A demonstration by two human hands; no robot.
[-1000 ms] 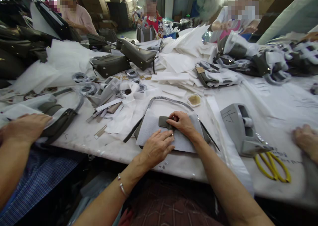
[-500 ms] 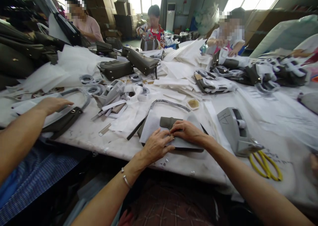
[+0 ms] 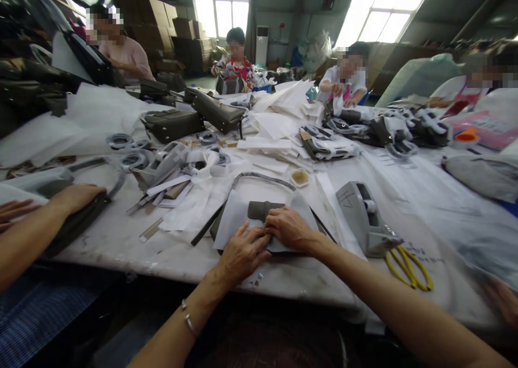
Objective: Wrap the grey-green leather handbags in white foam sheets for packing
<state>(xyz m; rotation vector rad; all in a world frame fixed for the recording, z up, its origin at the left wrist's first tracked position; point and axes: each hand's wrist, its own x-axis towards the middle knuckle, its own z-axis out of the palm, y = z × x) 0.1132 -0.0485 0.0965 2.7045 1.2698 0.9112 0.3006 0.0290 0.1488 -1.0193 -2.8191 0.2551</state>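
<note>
A dark olive handbag point(image 3: 217, 223) lies in front of me on the table, with a white sheet point(image 3: 231, 217) spread over its front. Its wrapped handle point(image 3: 263, 177) arches away from me, and a strap flap point(image 3: 257, 210) rests on top of the sheet. My right hand point(image 3: 289, 227) has its bent fingers closed over the lower end of this flap; the clasp beneath them is hidden. Beside it, my left hand point(image 3: 245, 251) lies on the sheet with its fingers stretched out, fingertips close to those of my right hand.
A grey tape dispenser point(image 3: 364, 217) and yellow-handled scissors point(image 3: 408, 271) lie to the right. Behind the bag is a small dish point(image 3: 299, 177). Card strips point(image 3: 168, 190) and paper sheets are piled left and behind. At far left a co-worker's hand point(image 3: 79, 198) is on another bag.
The view has tilted up and turned slightly right. My right-hand fingers have curled further over the flap. The co-worker's hand at left has come down onto the other bag's edge.
</note>
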